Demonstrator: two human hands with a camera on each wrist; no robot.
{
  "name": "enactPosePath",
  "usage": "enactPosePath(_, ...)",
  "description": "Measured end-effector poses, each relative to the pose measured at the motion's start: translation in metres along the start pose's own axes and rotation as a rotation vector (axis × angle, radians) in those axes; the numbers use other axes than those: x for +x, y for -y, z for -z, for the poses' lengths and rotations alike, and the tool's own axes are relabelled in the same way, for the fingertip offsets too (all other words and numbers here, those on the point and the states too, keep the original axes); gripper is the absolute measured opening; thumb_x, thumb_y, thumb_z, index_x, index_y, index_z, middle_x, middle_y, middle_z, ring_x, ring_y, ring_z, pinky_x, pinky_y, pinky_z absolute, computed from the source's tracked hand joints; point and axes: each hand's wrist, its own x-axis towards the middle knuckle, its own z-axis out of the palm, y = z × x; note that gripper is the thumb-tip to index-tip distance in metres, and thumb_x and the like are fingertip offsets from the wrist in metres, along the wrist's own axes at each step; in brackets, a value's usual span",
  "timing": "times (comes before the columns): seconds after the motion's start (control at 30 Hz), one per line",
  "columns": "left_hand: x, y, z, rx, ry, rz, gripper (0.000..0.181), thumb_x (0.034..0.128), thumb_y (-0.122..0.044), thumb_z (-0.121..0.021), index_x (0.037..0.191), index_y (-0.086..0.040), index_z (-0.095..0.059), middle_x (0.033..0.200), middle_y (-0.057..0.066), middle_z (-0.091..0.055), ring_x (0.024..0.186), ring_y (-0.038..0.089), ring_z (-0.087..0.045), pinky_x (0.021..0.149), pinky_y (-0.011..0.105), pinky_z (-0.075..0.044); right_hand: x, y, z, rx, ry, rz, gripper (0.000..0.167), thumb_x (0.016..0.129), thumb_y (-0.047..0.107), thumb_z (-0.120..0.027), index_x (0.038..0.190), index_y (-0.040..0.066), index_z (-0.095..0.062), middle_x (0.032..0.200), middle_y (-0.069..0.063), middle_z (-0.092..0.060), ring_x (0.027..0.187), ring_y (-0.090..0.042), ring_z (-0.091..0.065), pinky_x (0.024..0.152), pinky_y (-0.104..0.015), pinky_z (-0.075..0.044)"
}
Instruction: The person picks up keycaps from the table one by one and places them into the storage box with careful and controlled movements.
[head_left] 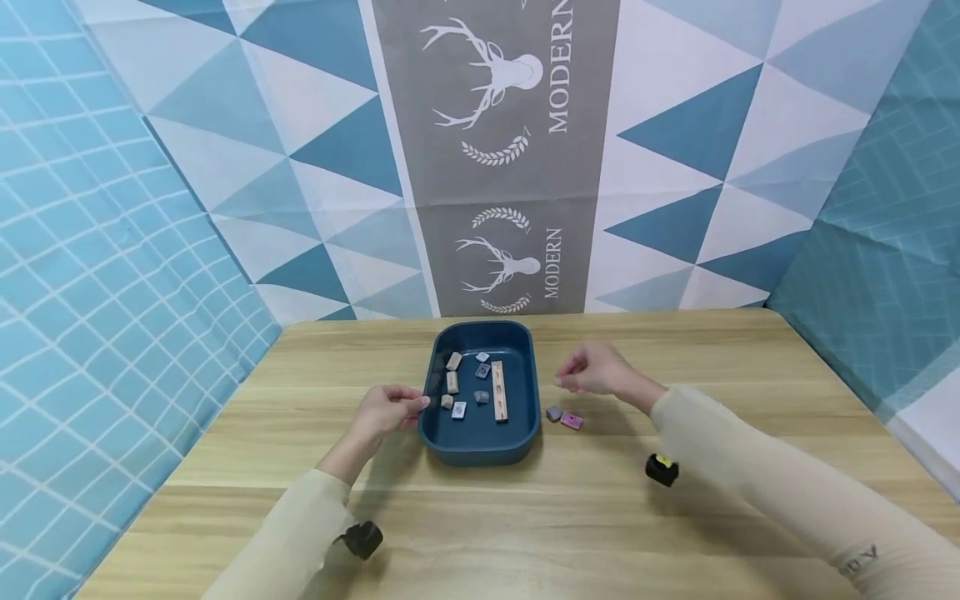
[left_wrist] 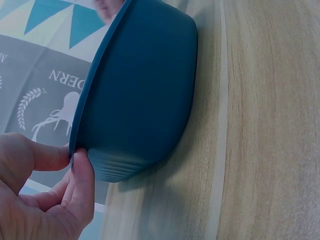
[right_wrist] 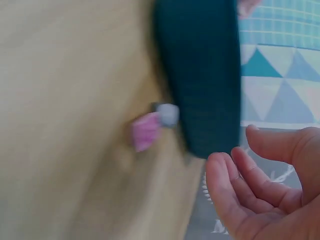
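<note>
My left hand (head_left: pixel 384 412) pinches the left rim of a dark blue bin (head_left: pixel 478 458) between thumb and fingers. The left wrist view shows that grip on the rim (left_wrist: pixel 75 120) closely. Inside the bin lie a long wooden strip (head_left: pixel 499 396) with dark marks and several small beige, grey and white blocks. My right hand (head_left: pixel 596 369) hovers beyond the bin's right side, thumb apart from loosely curved fingers, with nothing seen between them. Below it on the table, a pink block (head_left: pixel 572 421) and a small grey block (head_left: pixel 553 413) lie near the bin, blurred in the right wrist view.
The wooden table (head_left: pixel 600 533) reaches back to a patterned cloth (head_left: pixel 517 167) with deer-head prints. Blue tiled cloth (head_left: pixel 90 250) hangs at the left and teal cloth (head_left: pixel 877 225) at the right. Black wrist devices show below each sleeve (head_left: pixel 750 467).
</note>
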Motion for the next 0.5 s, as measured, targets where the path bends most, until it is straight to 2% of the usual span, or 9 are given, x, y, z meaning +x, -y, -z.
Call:
enactPosePath(0.1,0.000,0.000,-0.001,0.003,0.003,0.009,0.023,0.0908,-0.014,-0.066,0.107,0.003,-0.065,0.099,0.013,-0.066,0.072,0.010,-0.059,0.069,0.023,-0.057,-0.009,-0.012,-0.004,-0.070,-0.001,-0.005,0.012,0.081,0.012,-0.074,0.088,0.002,-0.072,0.080,-0.009,-0.072,0.069,-0.016,-0.065,0.062,-0.022,-0.053)
enactPosePath(0.27,0.000,-0.001,-0.001,0.000,0.009,0.000,0.023,0.0907,-0.013,-0.065,0.107,0.004,-0.065,0.096,0.011,-0.066,0.070,0.009,-0.059,0.068,0.023,-0.057,-0.019,-0.024,-0.009,-0.079,0.028,-0.014,0.011,0.076,0.005,-0.075,0.086,0.001,-0.071,0.081,-0.010,-0.071,0.070,-0.012,-0.062,0.063,-0.023,-0.054)
enactPosePath(0.5,0.001,-0.003,0.001,0.016,0.023,-0.005,0.022,0.0912,-0.012,-0.065,0.107,0.004,-0.065,0.096,0.011,-0.065,0.072,0.010,-0.060,0.069,0.024,-0.057,-0.025,-0.032,-0.014,-0.096,0.045,0.051,0.013,0.073,0.005,-0.078,0.083,0.001,-0.071,0.075,-0.008,-0.070,0.064,-0.010,-0.059,0.059,-0.021,-0.049)
